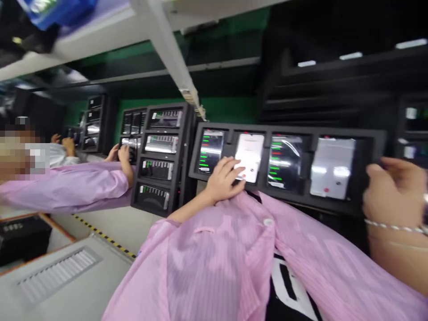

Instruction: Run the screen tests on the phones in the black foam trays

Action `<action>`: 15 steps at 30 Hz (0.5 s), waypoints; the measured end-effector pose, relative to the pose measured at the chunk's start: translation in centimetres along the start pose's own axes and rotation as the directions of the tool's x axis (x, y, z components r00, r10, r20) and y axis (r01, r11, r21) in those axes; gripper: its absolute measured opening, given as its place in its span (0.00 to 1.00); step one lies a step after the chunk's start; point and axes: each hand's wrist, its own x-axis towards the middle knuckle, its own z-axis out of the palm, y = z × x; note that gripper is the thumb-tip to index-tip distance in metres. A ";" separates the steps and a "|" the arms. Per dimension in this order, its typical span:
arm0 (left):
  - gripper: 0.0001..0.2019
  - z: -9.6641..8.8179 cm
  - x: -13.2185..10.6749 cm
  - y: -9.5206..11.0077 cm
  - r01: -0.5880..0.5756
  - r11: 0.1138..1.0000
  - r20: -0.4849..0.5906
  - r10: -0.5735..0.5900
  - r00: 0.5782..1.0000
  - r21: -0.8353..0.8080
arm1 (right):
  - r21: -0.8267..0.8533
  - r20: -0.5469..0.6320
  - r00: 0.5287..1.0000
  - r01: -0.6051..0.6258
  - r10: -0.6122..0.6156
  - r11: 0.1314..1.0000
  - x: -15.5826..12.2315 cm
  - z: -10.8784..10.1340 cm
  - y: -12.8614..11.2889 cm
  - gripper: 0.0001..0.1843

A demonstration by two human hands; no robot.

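**Q:** What is at the left grip?

**A:** The left grip [222, 178] is laid over the lower edge of a white-screened phone [250, 154], its fingers curved and slightly spread. Whether the phone is actually held cannot be told.

**Q:** And the right grip?

**A:** The right grip [394, 191] is curled at the far end of a black phone tray [290, 129]. Nothing held in it can be made out.

**Q:** What is contained in the tray?

**A:** Four phones are seated in a row. A phone with green bars [210, 151] is just left of the left grip, a similar phone [284, 162] is just right of it, and a pale-screened phone [332, 167] is beside the right grip. Beyond the left grip, more phones [162, 145] are shelved in a black rack [189, 165], with a co-worker's pink sleeve [67, 187] reaching towards it.
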 end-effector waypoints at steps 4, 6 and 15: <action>0.25 -0.7 1.3 0.9 0.018 0.988 0.114 -0.036 0.993 0.156 | -0.048 0.126 0.971 0.210 -0.203 0.976 -0.9 -1.7 1.3 0.41; 0.26 -1.0 1.9 1.4 0.013 0.980 0.173 -0.049 0.984 0.199 | -0.102 0.224 0.899 0.405 -0.375 0.909 -2.0 -2.2 0.7 0.36; 0.23 -1.2 3.0 0.7 0.084 0.983 0.238 -0.123 0.963 0.165 | -0.169 0.364 0.790 0.577 -0.493 0.799 -4.4 -2.5 0.4 0.30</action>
